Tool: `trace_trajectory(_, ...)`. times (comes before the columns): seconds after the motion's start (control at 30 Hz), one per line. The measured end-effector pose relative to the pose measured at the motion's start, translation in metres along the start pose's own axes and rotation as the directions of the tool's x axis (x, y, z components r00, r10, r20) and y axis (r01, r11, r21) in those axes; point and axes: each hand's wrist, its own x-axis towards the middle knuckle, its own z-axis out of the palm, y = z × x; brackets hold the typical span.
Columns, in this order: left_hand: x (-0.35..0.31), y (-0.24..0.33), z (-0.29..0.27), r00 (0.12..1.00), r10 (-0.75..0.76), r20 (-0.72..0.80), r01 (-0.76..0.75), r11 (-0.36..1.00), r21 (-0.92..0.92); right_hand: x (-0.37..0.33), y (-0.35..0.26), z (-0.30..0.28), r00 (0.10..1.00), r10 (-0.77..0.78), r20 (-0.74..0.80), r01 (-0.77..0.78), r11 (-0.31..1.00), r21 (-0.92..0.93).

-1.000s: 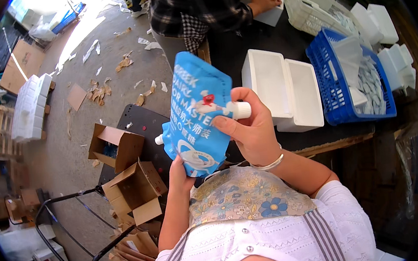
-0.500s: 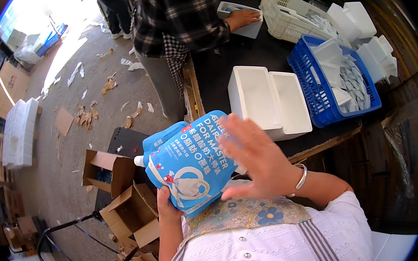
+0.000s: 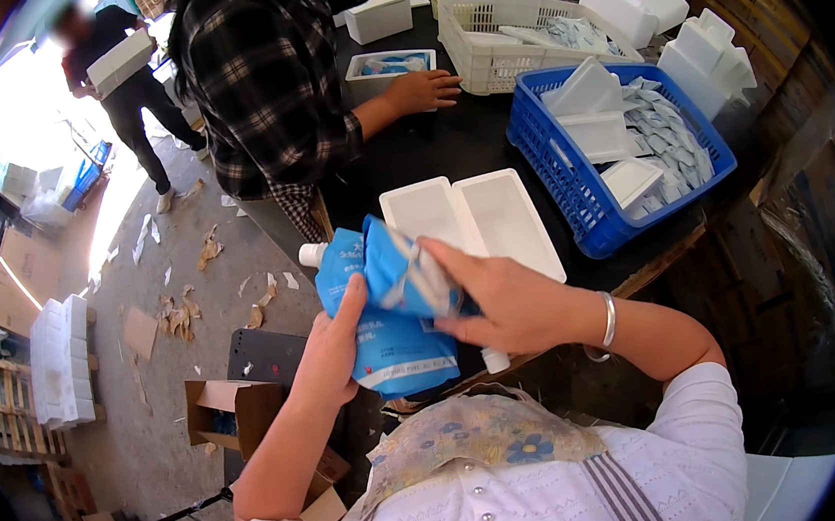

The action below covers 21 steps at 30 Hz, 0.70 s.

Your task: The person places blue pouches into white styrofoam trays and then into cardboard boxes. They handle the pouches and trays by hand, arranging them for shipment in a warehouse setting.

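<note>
Two or more blue spouted pouches are in my hands, just in front of the table edge. My left hand is closed on their left side, thumb on top. With its thumb and fingers, my right hand grips the right end of the upper pouch, which is bent and slightly blurred. One white cap sticks out at the upper left, another white cap at the lower right. Beyond them on the black table stands an open white foam box beside a shallow white foam piece.
A blue basket holds foam pieces and silvery packets; a white crate stands behind it. A co-worker in a plaid shirt reaches beside a foam box with blue pouches. Another person carries a foam box. Cardboard boxes stand at left.
The pouches have turned, and the upper one is now bent over. My right hand has gone from open to gripping it. The view has shifted; a person carrying a box now shows at far left.
</note>
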Motion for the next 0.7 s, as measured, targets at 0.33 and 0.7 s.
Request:
trace_trajectory(0.33, 0.095, 0.039, 0.066, 0.992, -0.088, -0.094, 0.127, 0.791, 0.599, 0.041, 0.092, -0.044, 0.846, 0.523, 0.105, -0.489, 0.682, 0.544)
trace_trajectory(0.7, 0.182, -0.037, 0.065, 0.919, 0.382, 0.099, -0.077, -0.072, 0.994, 0.097, 0.180, -0.004, 0.901, 0.421, 0.108, -0.374, 0.878, -0.299)
